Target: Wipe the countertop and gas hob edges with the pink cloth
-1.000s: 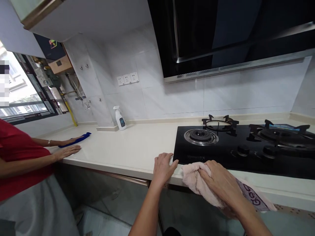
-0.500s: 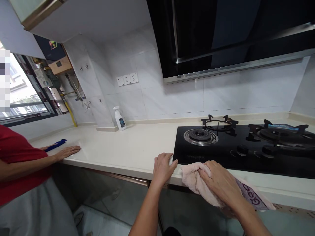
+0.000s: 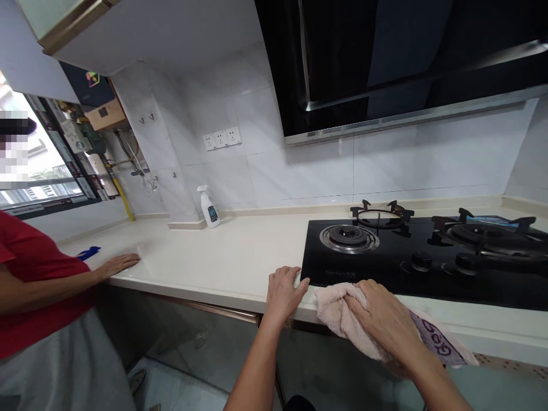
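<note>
My right hand [image 3: 383, 322] is closed on a pink cloth [image 3: 338, 311] and presses it against the front edge of the cream countertop [image 3: 240, 257], just below the black gas hob [image 3: 411, 260]. A patterned end of the cloth [image 3: 440, 342] trails to the right past my wrist. My left hand [image 3: 282, 291] rests on the counter edge beside the hob's left corner, fingers curled over the rim and holding nothing.
A person in a red top [image 3: 29, 274] stands at the left, one hand [image 3: 117, 264] flat on the counter, a blue cloth [image 3: 88, 252] behind it. A white spray bottle [image 3: 209, 206] stands by the wall. A black range hood [image 3: 385, 57] hangs overhead.
The other person's blue cloth has slid left along the counter and is now mostly hidden behind their arm. My own hands and the pink cloth have barely moved.
</note>
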